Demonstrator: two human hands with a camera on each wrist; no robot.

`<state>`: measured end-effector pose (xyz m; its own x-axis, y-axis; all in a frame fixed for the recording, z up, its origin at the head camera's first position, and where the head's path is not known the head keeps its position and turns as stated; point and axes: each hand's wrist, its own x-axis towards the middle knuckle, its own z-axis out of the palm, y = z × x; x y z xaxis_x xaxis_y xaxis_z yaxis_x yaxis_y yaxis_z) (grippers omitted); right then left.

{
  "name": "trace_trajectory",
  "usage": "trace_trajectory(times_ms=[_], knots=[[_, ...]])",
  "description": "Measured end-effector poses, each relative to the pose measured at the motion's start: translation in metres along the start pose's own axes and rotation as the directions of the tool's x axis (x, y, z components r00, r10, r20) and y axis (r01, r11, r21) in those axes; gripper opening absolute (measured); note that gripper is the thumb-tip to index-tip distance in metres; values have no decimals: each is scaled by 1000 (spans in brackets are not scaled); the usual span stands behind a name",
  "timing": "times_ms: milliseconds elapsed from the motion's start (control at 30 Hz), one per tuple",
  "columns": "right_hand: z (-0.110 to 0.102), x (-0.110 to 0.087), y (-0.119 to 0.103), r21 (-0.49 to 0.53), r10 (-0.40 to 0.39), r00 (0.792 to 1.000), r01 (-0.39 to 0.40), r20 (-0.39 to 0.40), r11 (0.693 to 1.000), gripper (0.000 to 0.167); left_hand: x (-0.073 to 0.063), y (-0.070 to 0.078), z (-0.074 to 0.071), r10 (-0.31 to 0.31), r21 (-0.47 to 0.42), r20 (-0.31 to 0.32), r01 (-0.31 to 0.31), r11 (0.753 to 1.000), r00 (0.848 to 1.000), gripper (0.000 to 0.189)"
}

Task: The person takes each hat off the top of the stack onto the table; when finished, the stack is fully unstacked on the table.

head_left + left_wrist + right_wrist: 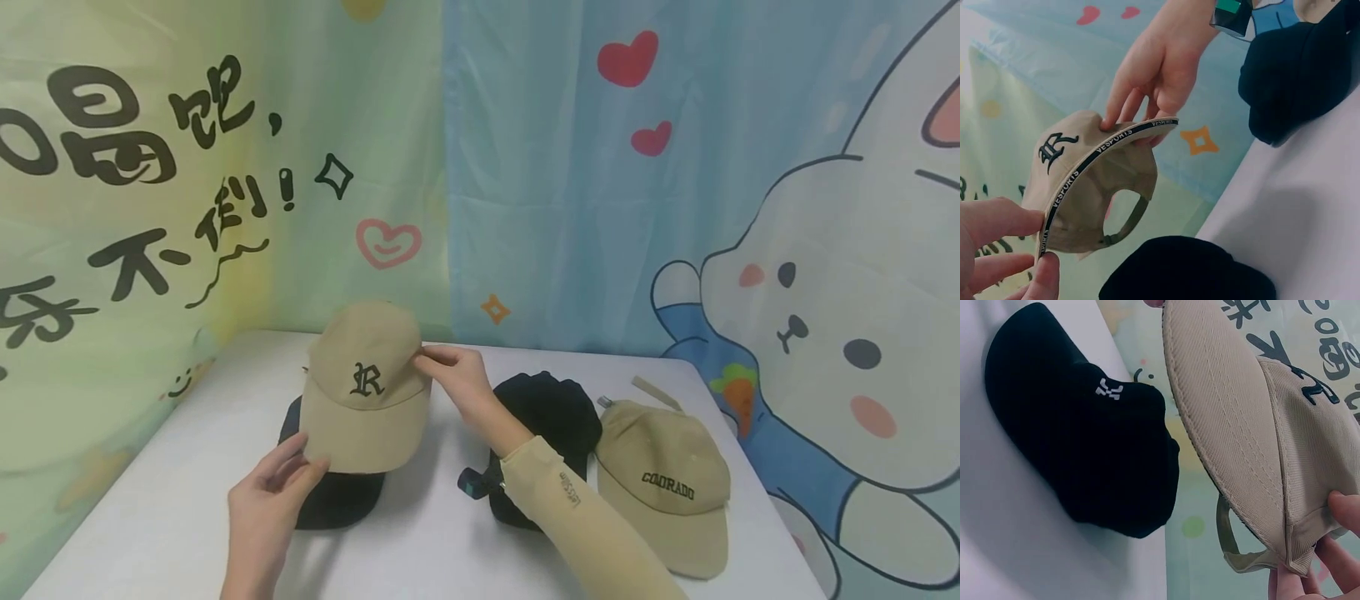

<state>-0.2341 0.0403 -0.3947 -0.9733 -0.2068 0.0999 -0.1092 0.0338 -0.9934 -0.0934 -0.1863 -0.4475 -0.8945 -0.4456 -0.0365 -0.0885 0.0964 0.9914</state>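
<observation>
A beige baseball cap [367,385] with a dark embroidered letter R is held up by both hands, its front facing the head camera. My left hand [272,495] pinches the brim's edge between thumb and fingers. On the opposite side my right hand [459,377] pinches the cap's crown near where the brim starts. In the left wrist view the cap's inside shows, with a lettered tape along the brim and an adjustable back strap [1127,226]. Beneath the held cap a black cap [1085,431] with a small white mark lies on the table, partly hidden in the head view.
Another black cap [551,417] lies on the white table [438,533], partly behind the right forearm. Beside it at the right is a beige cap [667,467] lettered COLORADO. A printed curtain [540,208] hangs behind the table.
</observation>
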Motion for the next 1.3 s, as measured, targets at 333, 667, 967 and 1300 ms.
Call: trace_trajectory(times_ms=[333, 667, 967, 1300], knots=[[-28, 12, 38, 3, 21, 999, -21, -33, 1000, 36, -3, -1, 18, 59, -9, 61, -58, 998, 996, 56], [-52, 0, 44, -18, 15, 995, -17, -99, 1000, 34, -8, -5, 37, 79, 5, 131, -80, 997, 988, 52], [-67, -10, 55, -14, 13, 994, -14, -112, 1000, 32, -12, -15, 50, 36, -2, 179, -36, 999, 983, 58], [-79, -17, 70, -28, 31, 992, -35, -123, 999, 30, -15, -25, 60, -11, 28, 201, 5, 1000, 980, 61]])
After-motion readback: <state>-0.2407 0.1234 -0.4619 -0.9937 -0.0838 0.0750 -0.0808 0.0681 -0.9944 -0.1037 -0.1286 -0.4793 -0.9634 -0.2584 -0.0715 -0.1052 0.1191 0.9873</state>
